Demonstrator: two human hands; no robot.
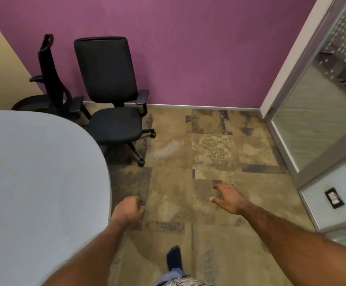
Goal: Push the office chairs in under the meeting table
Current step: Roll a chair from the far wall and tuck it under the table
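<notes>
Both my hands are reaching forward empty: left hand (127, 211) loosely curled beside the table (33, 172), right hand (229, 198) spread wide. Front chair (114, 96) and side chair (50, 83) are standing far left by the wall (188, 48), untucked. Pushed askew, armrests (142, 96) could be jamming against the table.

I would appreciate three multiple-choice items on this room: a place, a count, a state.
1. Where is the front-facing chair? A) beside the glass door B) before the purple wall, by the table C) behind the person
2. How many office chairs show? A) one B) two C) four
3. What do the hands hold? A) a cup B) a chair C) nothing
Answers: 1 B, wall right behind it; 2 B, the side-on chair makes two; 3 C, left hand and right hand empty.
</notes>
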